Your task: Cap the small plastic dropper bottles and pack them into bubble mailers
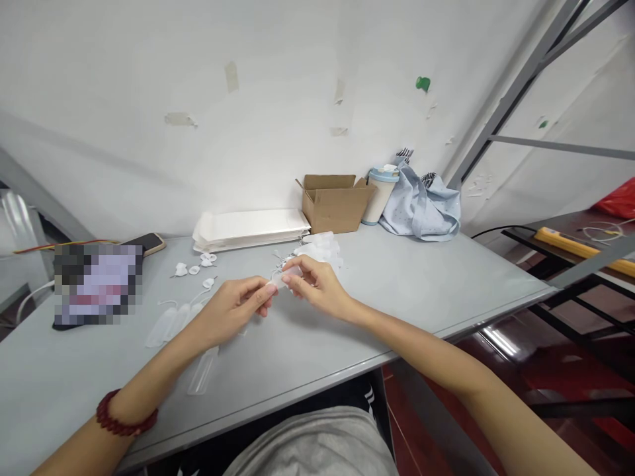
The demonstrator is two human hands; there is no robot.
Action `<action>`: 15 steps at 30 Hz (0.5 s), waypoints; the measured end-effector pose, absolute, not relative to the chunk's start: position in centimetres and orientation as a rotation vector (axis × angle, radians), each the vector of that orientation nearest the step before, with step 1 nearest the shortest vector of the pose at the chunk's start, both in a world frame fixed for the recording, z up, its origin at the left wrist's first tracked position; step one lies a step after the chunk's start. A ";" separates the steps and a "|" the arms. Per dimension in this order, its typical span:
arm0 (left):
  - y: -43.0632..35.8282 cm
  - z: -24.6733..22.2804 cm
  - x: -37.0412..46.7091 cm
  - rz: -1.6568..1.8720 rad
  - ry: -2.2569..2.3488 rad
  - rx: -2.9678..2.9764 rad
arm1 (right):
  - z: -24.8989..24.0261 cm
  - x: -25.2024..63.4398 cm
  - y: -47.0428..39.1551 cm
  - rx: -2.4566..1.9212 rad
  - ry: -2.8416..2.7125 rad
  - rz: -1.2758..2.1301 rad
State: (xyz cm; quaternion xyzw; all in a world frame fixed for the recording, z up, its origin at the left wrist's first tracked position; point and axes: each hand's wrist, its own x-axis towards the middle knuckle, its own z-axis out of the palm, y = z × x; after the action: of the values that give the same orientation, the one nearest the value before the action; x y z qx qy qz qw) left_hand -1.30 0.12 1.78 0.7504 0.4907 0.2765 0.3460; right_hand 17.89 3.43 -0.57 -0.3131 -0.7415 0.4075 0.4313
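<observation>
Over the middle of the grey table, my left hand (241, 303) and my right hand (320, 285) meet at a small whitish, see-through piece (278, 281). Both hands pinch it between thumb and fingers, and thin cord shows beside it. Its exact kind is partly hidden by my fingertips. Just beyond my right hand lies a pile of whitish translucent sleeves (327, 247) with cords. More corded translucent sleeves (169, 324) rest left of my left forearm. A clear plastic strip (203, 371) lies under that forearm. Small white rounded pieces (181, 269) are scattered farther back.
Along the wall stand a stack of flat white packaging (253, 228), an open cardboard box (335, 208), a lidded cup (380, 195) and a light blue cloth bag (421, 205). A phone (153, 243) and a blurred-out item (99, 284) lie left on the table (421, 284).
</observation>
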 end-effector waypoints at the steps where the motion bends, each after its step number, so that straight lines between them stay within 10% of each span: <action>1: 0.1 1.8 -1.3 0.726 1.264 1.901 | -0.6 17.9 3.4 -0.762 -1.896 0.936; 15: -0.4 2.1 -1.2 0.702 1.225 2.019 | -0.6 17.8 3.3 -0.631 -2.037 0.658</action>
State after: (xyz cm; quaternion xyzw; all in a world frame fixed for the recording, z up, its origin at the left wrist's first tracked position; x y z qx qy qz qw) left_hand -1.24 -0.36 2.13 0.7729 0.4691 0.2687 0.3323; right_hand 17.83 3.33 -0.59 -0.2540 -0.8199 0.2649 0.4394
